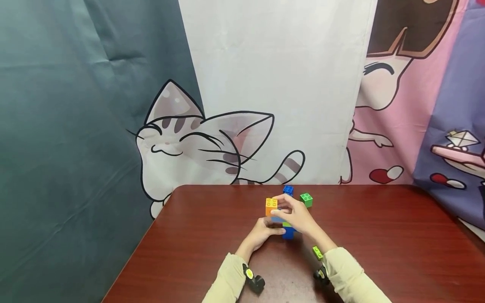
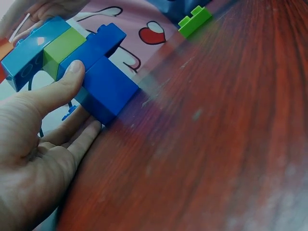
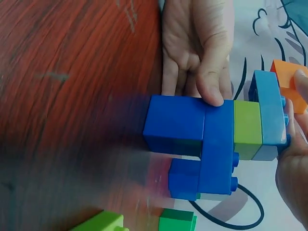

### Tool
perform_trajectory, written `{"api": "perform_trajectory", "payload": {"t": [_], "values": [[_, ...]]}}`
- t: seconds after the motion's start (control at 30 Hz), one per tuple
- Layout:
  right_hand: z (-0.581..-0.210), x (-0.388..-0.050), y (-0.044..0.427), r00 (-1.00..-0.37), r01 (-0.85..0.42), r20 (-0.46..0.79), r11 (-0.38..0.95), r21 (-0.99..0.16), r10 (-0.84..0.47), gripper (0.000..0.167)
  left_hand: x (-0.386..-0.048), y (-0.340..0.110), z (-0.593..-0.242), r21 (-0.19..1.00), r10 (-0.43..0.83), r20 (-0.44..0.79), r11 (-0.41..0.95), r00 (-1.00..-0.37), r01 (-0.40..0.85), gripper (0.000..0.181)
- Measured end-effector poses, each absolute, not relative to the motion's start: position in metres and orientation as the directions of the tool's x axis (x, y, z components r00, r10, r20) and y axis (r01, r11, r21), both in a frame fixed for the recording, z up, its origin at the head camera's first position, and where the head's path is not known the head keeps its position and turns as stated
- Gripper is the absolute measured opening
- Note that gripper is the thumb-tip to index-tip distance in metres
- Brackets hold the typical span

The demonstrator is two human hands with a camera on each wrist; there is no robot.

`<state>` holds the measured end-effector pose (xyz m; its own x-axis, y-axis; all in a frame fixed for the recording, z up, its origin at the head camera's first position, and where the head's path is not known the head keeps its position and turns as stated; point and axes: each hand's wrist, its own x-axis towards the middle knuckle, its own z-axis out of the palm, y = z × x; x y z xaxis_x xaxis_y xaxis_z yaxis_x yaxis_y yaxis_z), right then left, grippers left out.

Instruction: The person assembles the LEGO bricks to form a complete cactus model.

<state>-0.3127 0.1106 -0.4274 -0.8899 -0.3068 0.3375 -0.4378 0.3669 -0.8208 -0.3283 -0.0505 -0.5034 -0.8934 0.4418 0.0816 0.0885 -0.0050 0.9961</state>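
Observation:
A toy-brick stack stands on the table: blue bricks [image 2: 110, 89] at the bottom, a lime brick [image 3: 247, 129] above them, then a light blue brick [image 2: 33, 53]. An orange brick [image 1: 271, 204] sits at the top, over the light blue brick's left end. My left hand [image 1: 260, 232] holds the lower blue part, thumb on the near face and fingers behind. With thumb and fingers my right hand [image 1: 298, 215] pinches the orange brick; its fingertips partly hide where the orange and light blue bricks meet.
Behind the stack are a blue brick [image 1: 288, 190] and, to its right, a green brick [image 1: 306, 199]. A lime brick [image 1: 317, 253] lies near my right wrist. The brown table [image 1: 182, 261] ends at a printed cloth backdrop [image 1: 242, 75].

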Motion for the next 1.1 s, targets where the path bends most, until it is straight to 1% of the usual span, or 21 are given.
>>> {"api": "perform_trajectory", "payload": {"t": [0.3, 0.5, 0.73, 0.93, 1.1], "values": [[-0.4299, -0.3072, 0.1081, -0.886, -0.457, 0.370, 0.398, -0.795, -0.280, 0.041, -0.3261, -0.0510, -0.5042, 0.996, 0.458, 0.073, 0.009, -0.886, 0.087, 0.038], [-0.4264, -0.3087, 0.1047, -0.868, -0.494, 0.415, 0.387, -0.778, -0.274, 0.041, -0.3299, -0.0525, -0.5013, 0.996, 0.454, 0.086, -0.004, -0.887, 0.094, 0.039], [-0.4313, -0.3062, 0.1021, -0.877, -0.479, 0.407, 0.381, -0.791, -0.256, 0.043, -0.3277, -0.0552, -0.5049, 0.997, 0.460, 0.071, 0.006, -0.885, 0.083, 0.042], [-0.4350, -0.3056, 0.1032, -0.873, -0.486, 0.410, 0.395, -0.779, -0.266, 0.045, -0.3263, -0.0538, -0.5068, 0.997, 0.445, 0.061, 0.016, -0.893, 0.076, 0.040], [-0.4324, -0.3066, 0.1037, -0.877, -0.478, 0.406, 0.402, -0.781, -0.255, 0.045, -0.3279, -0.0509, -0.5071, 0.998, 0.427, 0.061, -0.002, -0.902, 0.067, 0.040]]}}
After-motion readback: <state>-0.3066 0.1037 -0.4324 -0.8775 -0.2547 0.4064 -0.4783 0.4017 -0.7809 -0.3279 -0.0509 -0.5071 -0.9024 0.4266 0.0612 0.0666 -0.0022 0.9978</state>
